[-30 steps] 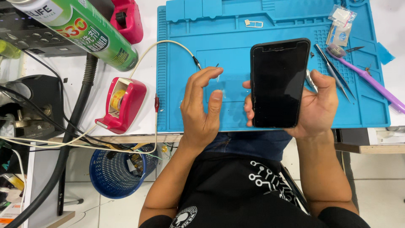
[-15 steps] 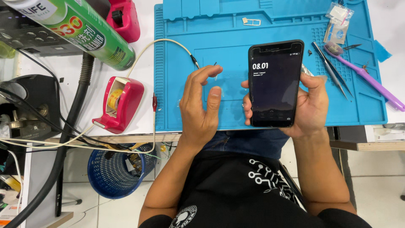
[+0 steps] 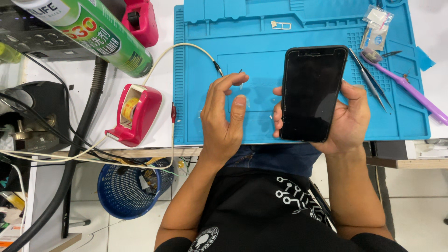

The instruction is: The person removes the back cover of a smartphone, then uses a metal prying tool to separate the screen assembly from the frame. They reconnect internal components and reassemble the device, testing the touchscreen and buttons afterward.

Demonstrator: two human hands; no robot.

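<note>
My right hand (image 3: 347,119) holds a black smartphone (image 3: 311,93) upright over the near edge of a blue silicone work mat (image 3: 261,37); the phone's screen is dark. My left hand (image 3: 224,116) hovers open to the left of the phone, fingers spread over the mat, holding nothing. A thin probe tip on a white cable (image 3: 186,46) lies just beyond my left fingertips.
Tweezers (image 3: 368,77) and a purple brush (image 3: 406,86) lie right of the phone, with small plastic bags (image 3: 375,25) above them. A pink tape dispenser (image 3: 135,114), a green spray can (image 3: 93,32) and black hoses sit left. A blue basket (image 3: 126,191) stands under the table.
The phone's screen lit up half a second ago and is now dark again. Both hands stay in nearly the same place.
</note>
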